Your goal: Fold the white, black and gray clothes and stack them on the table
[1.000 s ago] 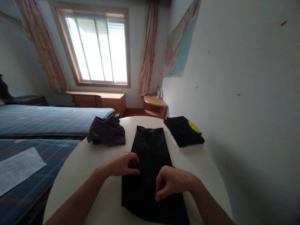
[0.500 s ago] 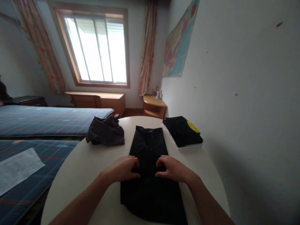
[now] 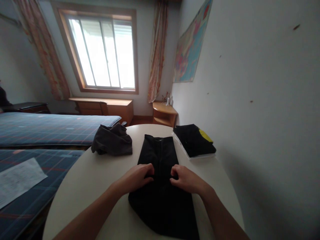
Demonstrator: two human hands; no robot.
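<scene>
Lying under the left hand (image 3: 137,177) and right hand (image 3: 186,179) in the head view, the black garment (image 3: 162,193) reaches beyond them and back between the forearms (image 3: 95,208). Both hands are half curled (whether either grips cloth, I cannot tell).

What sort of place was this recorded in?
Likely a bedroom: plaid mattresses lie to the left, floral curtains flank the window, and a wooden desk stands beneath it.
</scene>
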